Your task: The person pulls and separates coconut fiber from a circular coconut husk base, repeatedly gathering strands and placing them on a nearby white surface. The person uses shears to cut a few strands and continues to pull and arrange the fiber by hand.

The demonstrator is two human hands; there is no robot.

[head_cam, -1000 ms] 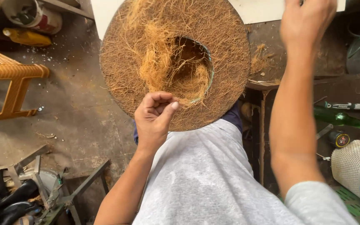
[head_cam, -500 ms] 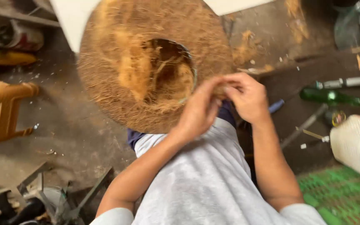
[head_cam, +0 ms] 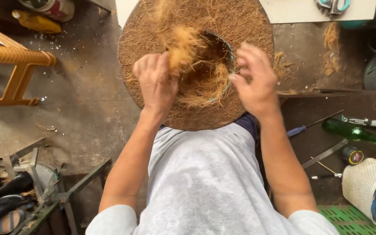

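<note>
Compared with half a second ago, the two hands have parted: then they met at the right edge of the opening, now each sits on its own side of it. The left hand (head_cam: 156, 82) is closed around a tuft of loose fibre (head_cam: 182, 45), lifted just above its knuckles. The right hand (head_cam: 254, 80) is open, fingers spread and blurred, holding nothing that can be made out.

The round coir disc (head_cam: 196, 61) lies directly beneath and between both hands, resting against the person's lap; its near rim touches the grey shirt (head_cam: 205, 182). The central hole (head_cam: 212, 65) (ragged, with strands hanging from its lower lip) lies between the hands, nearer the left thumb side.

Left of the left hand the concrete floor (head_cam: 83, 100) runs open as far as a yellow stool (head_cam: 14, 65), well apart. Below the left forearm lies a metal frame (head_cam: 62, 191). Right of the right hand a dark workbench (head_cam: 327, 109) begins close by, bearing a green bottle (head_cam: 353, 132) and a screwdriver (head_cam: 305, 128) near the right forearm, with a white woven basket (head_cam: 366, 187) further out.
</note>
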